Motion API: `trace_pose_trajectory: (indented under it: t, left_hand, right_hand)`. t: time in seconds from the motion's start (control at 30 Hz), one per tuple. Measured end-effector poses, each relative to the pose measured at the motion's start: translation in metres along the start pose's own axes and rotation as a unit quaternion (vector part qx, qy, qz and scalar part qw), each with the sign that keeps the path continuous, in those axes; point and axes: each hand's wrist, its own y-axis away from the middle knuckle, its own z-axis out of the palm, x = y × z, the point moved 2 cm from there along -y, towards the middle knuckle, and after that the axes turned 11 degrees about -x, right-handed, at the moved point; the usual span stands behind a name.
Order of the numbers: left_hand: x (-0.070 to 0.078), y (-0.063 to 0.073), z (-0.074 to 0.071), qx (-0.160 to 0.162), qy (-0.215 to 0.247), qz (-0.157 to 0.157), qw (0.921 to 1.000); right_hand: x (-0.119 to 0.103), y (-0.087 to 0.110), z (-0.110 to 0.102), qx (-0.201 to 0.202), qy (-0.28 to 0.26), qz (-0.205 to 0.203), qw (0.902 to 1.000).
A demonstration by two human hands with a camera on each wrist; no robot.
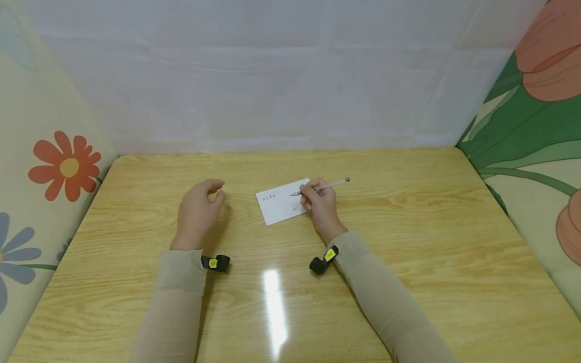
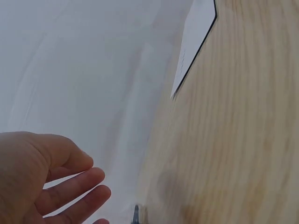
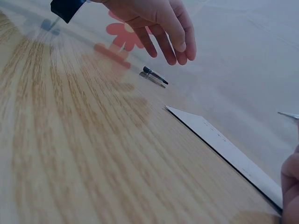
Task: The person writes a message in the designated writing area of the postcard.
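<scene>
My right hand (image 1: 323,205) pinches a clear-barrelled pen (image 1: 330,185) between thumb and fingers, its tip close over a white paper card (image 1: 278,210). A short row of handwriting shows near the card's upper left, with a smaller mark at lower right. In the right wrist view, the pen's tip (image 3: 288,115) and part of the hand (image 3: 290,186) appear at the right edge. Left of the card, my left hand (image 1: 196,214) hovers above the table, fingers loosely bent and holding nothing. Beneath it lies a small dark pen cap (image 3: 155,75), hidden by the hand in the head view.
The card lies on a glossy wood-grain table (image 1: 408,282), which reflects a bright light strip. A white cloth backdrop (image 1: 272,91) hangs along the far edge. Flower-patterned panels (image 1: 68,166) flank both sides. Small black cameras (image 1: 217,263) are strapped to both wrists.
</scene>
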Motion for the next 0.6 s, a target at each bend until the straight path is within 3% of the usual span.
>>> trace_pose_trajectory:
  t: [0.2, 0.6]
  left_hand:
    - [-0.010, 0.001, -0.009, 0.031, -0.001, -0.037, 0.9989]
    - [-0.021, 0.004, -0.014, 0.016, 0.004, -0.094, 0.9955]
  right_hand:
    - [0.000, 0.000, -0.001, 0.002, 0.017, 0.012, 0.9998]
    - [0.000, 0.000, -0.001, -0.001, 0.031, 0.022, 0.9993]
